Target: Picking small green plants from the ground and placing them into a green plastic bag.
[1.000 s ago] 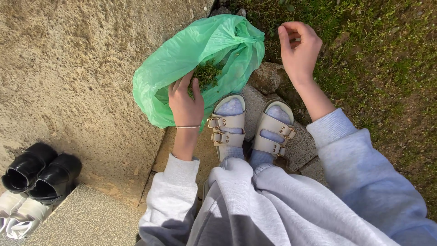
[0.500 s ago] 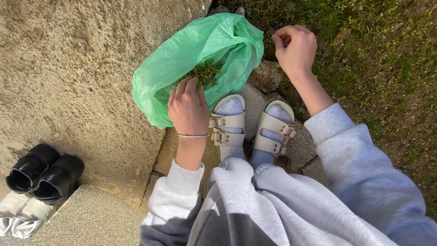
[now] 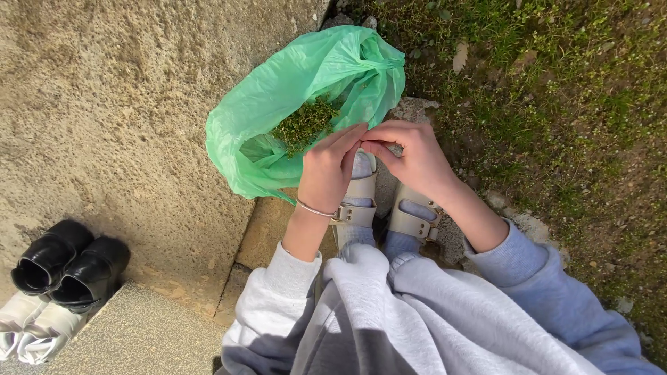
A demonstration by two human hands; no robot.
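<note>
Fingers [image 3: 361,139] meeting, green bag [image 3: 278,90] holding weeds [image 3: 303,125]

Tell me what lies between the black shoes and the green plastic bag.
Only bare rough concrete between the black shoes and the green bag, in the head view.

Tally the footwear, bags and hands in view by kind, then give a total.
Black shoes: 2
White shoes: 2
Sandals: 2
Green bag, with plant bits inside: 1
Hands: 2, left hand and right hand, fingertips meeting over the bag's edge
Total: 9
</note>
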